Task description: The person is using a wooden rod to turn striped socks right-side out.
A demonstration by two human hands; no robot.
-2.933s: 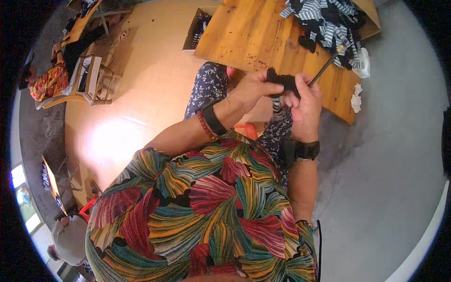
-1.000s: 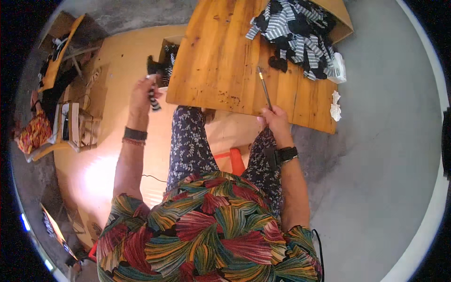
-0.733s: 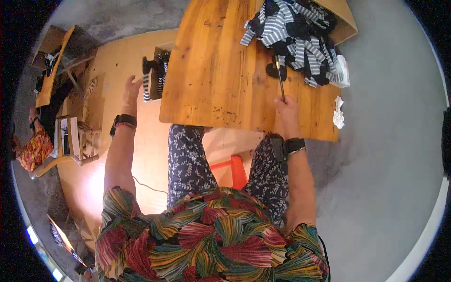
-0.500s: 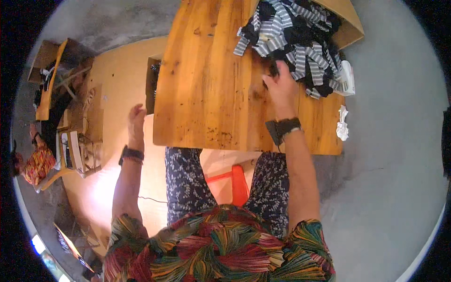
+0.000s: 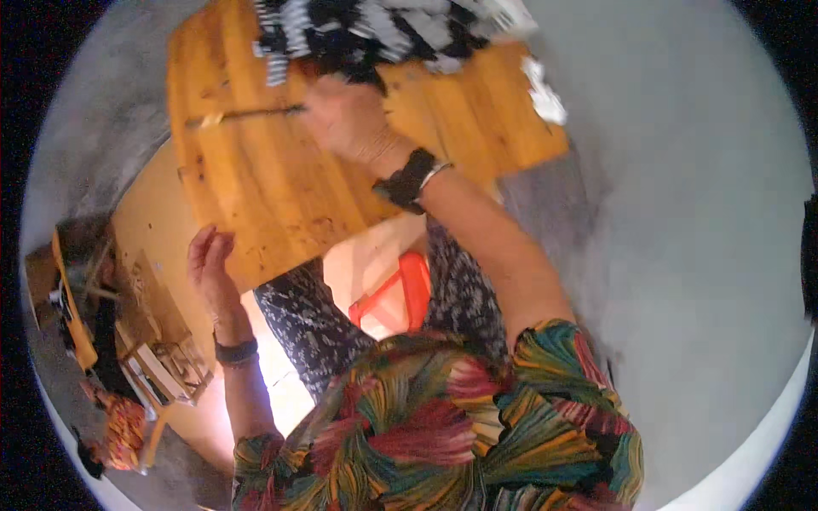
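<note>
A heap of black and grey-and-white striped knit pieces [image 5: 366,30] lies at the far side of the wooden table [image 5: 281,187]. My right hand [image 5: 345,115], smeared by motion, is at the heap's near edge with its fingers closed. From its fingers a thin dark strip [image 5: 256,112] with a yellowish bit runs leftward over the tabletop; its kind is unclear. By the table's left edge my left hand [image 5: 210,255] is raised, fingers loosely curved and apart, holding nothing.
Crumpled white paper [image 5: 545,94] lies at the table's right edge. A red stool or chair part [image 5: 415,285] shows between my legs. At the far left a person in a patterned top [image 5: 126,433] sits near wooden furniture [image 5: 175,370].
My view has turned, so the table and heap sit farther left. My right hand has moved, and the thin dark strip now shows beside it. My left hand stays empty, nearer the table's edge.
</note>
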